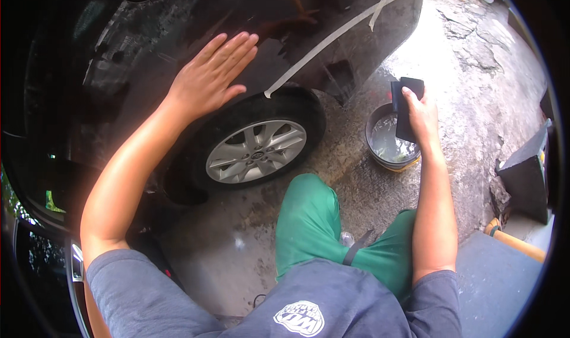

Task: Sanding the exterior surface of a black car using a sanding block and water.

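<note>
My left hand (215, 77) is stretched flat with its fingers straight, over the dark car body panel (148, 53) above the wheel arch. It holds nothing; whether the palm touches the panel I cannot tell. On the right, my right hand (420, 113) grips a dark, flat, folded piece that looks like sandpaper (405, 121), thumb on top. Below it stands a round dark bucket (373, 151) of cloudy water, partly hidden by the sandpaper. A strip of pale masking tape (323, 44) runs across the panel to the wheel arch, with a crossing piece near its upper end.
The car wheel (256, 151) with a silver rim is below my left hand. Rough, wet-looking concrete (350, 178) lies around the bucket. At the far right are a dark angular object (527, 175), a yellow-orange pole (519, 246) and a grey-blue flat surface (493, 284).
</note>
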Available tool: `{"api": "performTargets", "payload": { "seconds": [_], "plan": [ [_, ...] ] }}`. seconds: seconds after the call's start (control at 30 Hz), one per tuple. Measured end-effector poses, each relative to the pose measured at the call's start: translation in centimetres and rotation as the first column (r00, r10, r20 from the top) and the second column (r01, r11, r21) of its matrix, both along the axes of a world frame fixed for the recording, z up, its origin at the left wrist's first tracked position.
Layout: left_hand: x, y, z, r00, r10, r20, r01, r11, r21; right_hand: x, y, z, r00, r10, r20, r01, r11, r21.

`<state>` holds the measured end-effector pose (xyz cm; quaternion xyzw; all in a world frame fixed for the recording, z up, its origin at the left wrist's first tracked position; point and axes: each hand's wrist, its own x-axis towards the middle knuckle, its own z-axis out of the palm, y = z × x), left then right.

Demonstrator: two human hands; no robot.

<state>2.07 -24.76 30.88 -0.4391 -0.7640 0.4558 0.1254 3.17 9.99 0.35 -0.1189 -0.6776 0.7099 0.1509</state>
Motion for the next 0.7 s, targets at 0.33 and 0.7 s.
{"api": "performTargets", "payload": {
  "seconds": [0.33, 0.7],
  "plan": [
    [7.2, -7.0, -4.7, 0.960, 0.275, 0.056, -0.277, 0.960, 0.037, -3.8, -0.9, -3.5, 0.999, -0.031, 0.039, 0.018, 0.955, 0.297],
    [4.6, -4.5, -12.0, 0.973, 0.229, 0.038, -0.232, 0.957, 0.177, -4.2, -2.2, -2.9, 0.991, 0.013, 0.133, -0.048, 0.965, 0.258]
  ]
}}
